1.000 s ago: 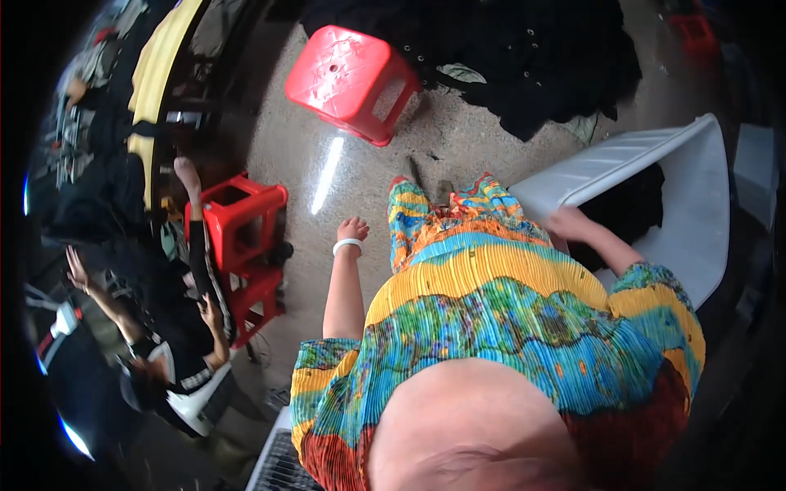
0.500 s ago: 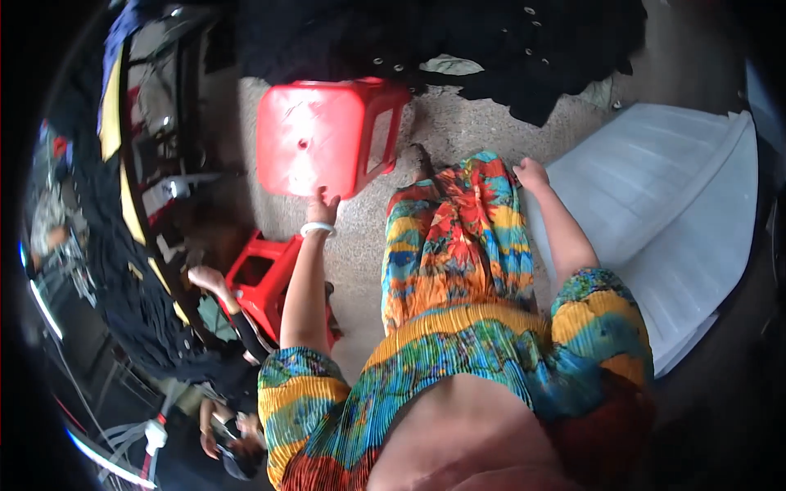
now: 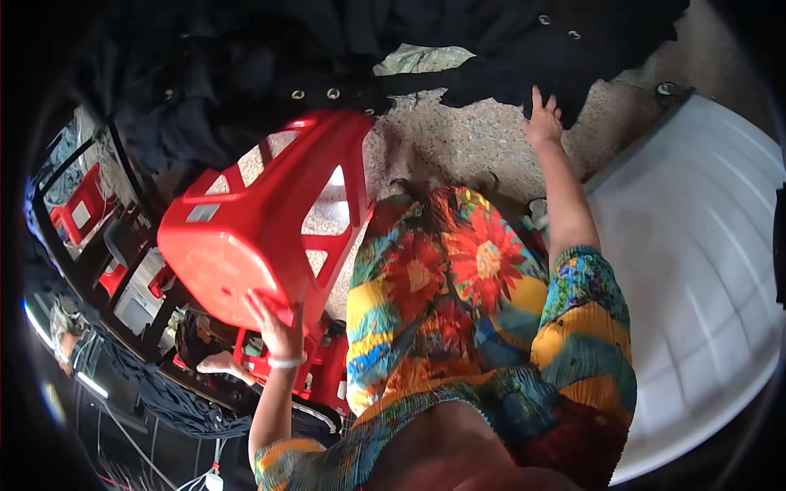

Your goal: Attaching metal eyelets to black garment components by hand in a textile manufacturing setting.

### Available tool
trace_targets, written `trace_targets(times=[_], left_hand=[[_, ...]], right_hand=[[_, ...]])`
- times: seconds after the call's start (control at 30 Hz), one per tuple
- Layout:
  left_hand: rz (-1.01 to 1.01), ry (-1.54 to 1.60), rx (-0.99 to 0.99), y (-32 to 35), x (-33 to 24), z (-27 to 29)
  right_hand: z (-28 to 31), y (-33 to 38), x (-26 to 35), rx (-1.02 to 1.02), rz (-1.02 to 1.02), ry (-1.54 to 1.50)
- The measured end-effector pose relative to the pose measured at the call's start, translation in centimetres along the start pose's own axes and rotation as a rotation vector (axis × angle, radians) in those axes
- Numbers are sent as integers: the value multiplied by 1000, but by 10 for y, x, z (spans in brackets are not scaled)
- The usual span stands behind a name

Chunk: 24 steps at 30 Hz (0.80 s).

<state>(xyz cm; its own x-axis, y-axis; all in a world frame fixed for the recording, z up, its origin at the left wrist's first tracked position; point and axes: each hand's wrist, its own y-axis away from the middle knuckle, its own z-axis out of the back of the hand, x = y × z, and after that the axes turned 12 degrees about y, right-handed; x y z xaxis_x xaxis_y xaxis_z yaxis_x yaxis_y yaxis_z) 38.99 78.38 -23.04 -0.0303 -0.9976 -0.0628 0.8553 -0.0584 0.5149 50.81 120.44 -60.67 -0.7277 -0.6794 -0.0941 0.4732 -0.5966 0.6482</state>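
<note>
A red plastic stool [image 3: 214, 266] is tipped over, its seat turned toward me and its legs pointing away. My left hand [image 3: 278, 329], with a white bracelet at the wrist, grips the near edge of the seat. In front of me, my right hand [image 3: 544, 123] reaches forward with fingers apart and nothing in them. Its fingertips are at the edge of a black cloth [image 3: 483, 98] with metal eyelets; whether they touch it I cannot tell.
A large pale grey plastic tub [image 3: 679, 270] stands at my right. A second red stool [image 3: 332, 372] is partly hidden behind the first. On the left are a dark rack [image 3: 123, 315] and another person's hand or foot [image 3: 223, 365]. Speckled floor [image 3: 442, 139] shows ahead.
The stool has tilted so that its legs show, and my left hand has come nearer with it. My right hand has gone from beside my skirt forward to the black cloth.
</note>
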Motion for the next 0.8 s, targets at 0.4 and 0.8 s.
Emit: trace_targets(times=[0.4, 0.8], left_hand=[[16, 92, 13, 10, -3, 0], [-49, -165, -17, -4, 32, -21]], right_hand=[[-56, -114, 29, -286, 48, 168], [97, 134, 4, -80, 20, -234]])
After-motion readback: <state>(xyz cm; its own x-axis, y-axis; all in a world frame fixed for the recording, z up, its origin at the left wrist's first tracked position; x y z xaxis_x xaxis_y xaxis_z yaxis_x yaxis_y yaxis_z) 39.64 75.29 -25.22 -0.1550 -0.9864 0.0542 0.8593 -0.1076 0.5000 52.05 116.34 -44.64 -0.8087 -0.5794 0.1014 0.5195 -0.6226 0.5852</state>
